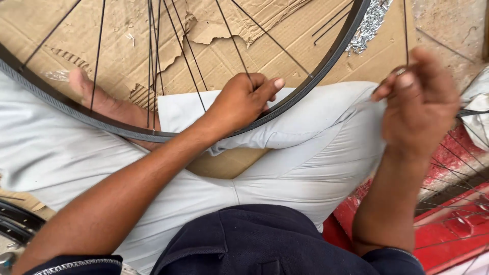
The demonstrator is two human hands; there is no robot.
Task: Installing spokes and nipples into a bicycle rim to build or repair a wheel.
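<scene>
Left hand (242, 99) closed around a thin spoke (233, 43) just inside the wheel rim (310, 76), thumb out over the rim. Right hand (420, 102) raised and blurred, fingertips pinched on something small, maybe a spoke end; can't tell what. Rim lies across the lap over grey trousers (305, 153), bare foot (97, 97) under it, on torn cardboard (224, 56). Rim looks light and stiff: hold at the rim. Spokes thin and bendy, grip near the ends. Red frame (448, 224) at right.

wheel rim (310, 81) runs off the frame at 12 and 9 o'clock, hub never shows. right hand (417, 102) at 3 o'clock is blurry, can't tell what it's pinching.
</scene>
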